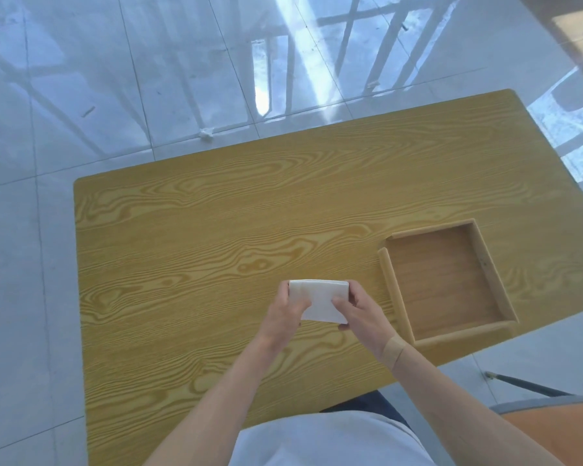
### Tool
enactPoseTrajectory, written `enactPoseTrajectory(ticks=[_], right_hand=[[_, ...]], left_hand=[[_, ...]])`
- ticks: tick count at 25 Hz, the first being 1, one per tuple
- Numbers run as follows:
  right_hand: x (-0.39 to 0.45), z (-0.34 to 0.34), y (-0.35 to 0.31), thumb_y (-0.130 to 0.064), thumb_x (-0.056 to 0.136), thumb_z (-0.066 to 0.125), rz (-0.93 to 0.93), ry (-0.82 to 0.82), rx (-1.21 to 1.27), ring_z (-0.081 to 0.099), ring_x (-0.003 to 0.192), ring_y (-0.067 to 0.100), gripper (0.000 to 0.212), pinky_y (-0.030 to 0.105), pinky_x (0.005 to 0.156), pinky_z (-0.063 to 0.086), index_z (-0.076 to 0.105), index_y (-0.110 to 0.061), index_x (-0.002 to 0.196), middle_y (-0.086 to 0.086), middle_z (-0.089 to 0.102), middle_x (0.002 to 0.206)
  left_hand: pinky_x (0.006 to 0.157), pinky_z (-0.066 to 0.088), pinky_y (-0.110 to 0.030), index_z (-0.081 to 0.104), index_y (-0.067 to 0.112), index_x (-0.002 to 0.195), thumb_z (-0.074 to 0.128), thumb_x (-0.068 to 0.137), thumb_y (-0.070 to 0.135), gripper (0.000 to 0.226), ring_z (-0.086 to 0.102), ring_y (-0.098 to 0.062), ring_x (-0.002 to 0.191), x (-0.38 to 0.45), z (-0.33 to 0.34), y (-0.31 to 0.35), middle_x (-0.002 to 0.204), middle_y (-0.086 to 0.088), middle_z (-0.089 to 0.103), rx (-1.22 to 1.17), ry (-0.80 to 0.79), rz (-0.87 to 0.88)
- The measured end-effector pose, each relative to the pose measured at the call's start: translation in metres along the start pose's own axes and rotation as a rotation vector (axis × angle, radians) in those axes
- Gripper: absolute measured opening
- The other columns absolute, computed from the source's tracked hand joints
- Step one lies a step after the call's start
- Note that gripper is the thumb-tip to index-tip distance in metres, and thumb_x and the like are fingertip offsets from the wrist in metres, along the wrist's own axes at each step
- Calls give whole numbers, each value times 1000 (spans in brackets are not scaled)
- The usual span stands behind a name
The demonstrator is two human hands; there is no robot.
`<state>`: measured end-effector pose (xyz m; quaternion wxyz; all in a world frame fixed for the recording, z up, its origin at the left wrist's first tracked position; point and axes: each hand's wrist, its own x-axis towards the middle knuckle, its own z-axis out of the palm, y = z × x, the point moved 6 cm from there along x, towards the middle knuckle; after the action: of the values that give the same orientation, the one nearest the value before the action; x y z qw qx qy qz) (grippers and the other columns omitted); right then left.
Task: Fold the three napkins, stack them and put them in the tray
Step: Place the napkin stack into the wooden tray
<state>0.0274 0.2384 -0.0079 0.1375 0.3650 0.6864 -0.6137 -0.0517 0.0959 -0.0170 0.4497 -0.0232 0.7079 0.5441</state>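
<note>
A white stack of folded napkins (pixel 318 297) sits at the middle of the wooden table (pixel 216 230), held from both sides. My left hand (pixel 285 314) grips its left edge, thumb on top. My right hand (pixel 359 312) grips its right edge, fingers over the near corner. How many napkins are in the stack cannot be told. The wooden tray (pixel 392 290) lies to the right of the stack, with nothing inside it, a short gap from my right hand.
The table's near edge runs close to my body. A chair with an orange seat (pixel 552 422) stands at the lower right. Shiny tiled floor (pixel 115 79) surrounds the table.
</note>
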Motion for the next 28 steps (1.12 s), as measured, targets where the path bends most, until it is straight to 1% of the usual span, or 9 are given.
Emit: enactPoseTrajectory(ticks=[4, 6, 9, 14, 17, 19, 23, 26, 28], right_hand=[[-8, -44, 8, -22, 98, 53, -5, -12, 56, 63, 94, 16, 16, 25, 65, 55, 61, -28, 111, 1, 67, 108], [-13, -71, 15, -23, 97, 55, -14, -12, 88, 65, 96, 18, 16, 25, 65, 56, 64, -28, 110, 1, 69, 107], [-18, -116, 28, -21, 96, 58, -22, -9, 134, 67, 93, 19, 15, 25, 65, 57, 66, -28, 107, 2, 71, 104], [-26, -199, 49, -21, 91, 66, -78, 9, 72, 68, 88, 19, 12, 24, 63, 56, 67, -22, 102, 3, 72, 97], [-30, -246, 58, -21, 86, 72, -103, 62, 41, 69, 81, 17, 11, 28, 64, 59, 70, -20, 97, 2, 73, 92], [-32, -269, 64, -22, 83, 76, -104, 97, 49, 68, 74, 13, 11, 27, 61, 58, 71, -20, 93, 1, 74, 88], [-32, -296, 76, -23, 79, 79, -79, 150, 65, 65, 64, 8, 10, 25, 57, 56, 73, -22, 86, -1, 76, 82], [-27, -301, 81, -20, 81, 78, -49, 138, 69, 70, 73, 13, 8, 32, 68, 60, 73, -22, 87, -3, 77, 82], [-20, -302, 81, -19, 83, 77, -23, 117, 68, 73, 81, 16, 8, 35, 75, 61, 74, -24, 88, -4, 78, 84]], left_hand=[[77, 47, -31, 58, 21, 114, 46, 77, 34, 41, 56, -17, 97, -7, 26, 7, 114, -5, 63, 58, -136, -40], [74, 49, -29, 61, 23, 114, 45, 84, 30, 34, 57, -17, 94, -8, 47, 12, 112, -5, 65, 87, -149, -40], [64, 49, -25, 64, 20, 111, 49, 95, 17, 22, 57, -12, 80, -9, 84, 20, 98, -3, 66, 97, -76, 2], [53, 46, -22, 67, 18, 98, 64, 90, 13, 10, 56, -9, 69, -9, 158, 25, 88, 0, 68, 47, 128, 24], [51, 43, -19, 67, 16, 93, 68, 87, 14, 6, 57, -5, 62, -7, 202, 28, 83, 2, 69, 37, 171, 12], [49, 42, -17, 67, 16, 89, 69, 86, 15, 4, 56, -3, 57, -6, 224, 30, 78, 4, 69, 46, 191, 2], [50, 40, -21, 67, 19, 86, 69, 86, 20, 2, 50, -3, 53, -5, 250, 32, 75, 7, 67, 97, 199, -34], [53, 40, -23, 68, 20, 88, 66, 88, 23, 3, 49, -9, 61, -1, 253, 33, 73, 7, 65, 93, 200, -63], [53, 40, -24, 68, 20, 89, 64, 89, 23, 4, 49, -9, 61, 4, 252, 34, 72, 8, 64, 97, 195, -59]])
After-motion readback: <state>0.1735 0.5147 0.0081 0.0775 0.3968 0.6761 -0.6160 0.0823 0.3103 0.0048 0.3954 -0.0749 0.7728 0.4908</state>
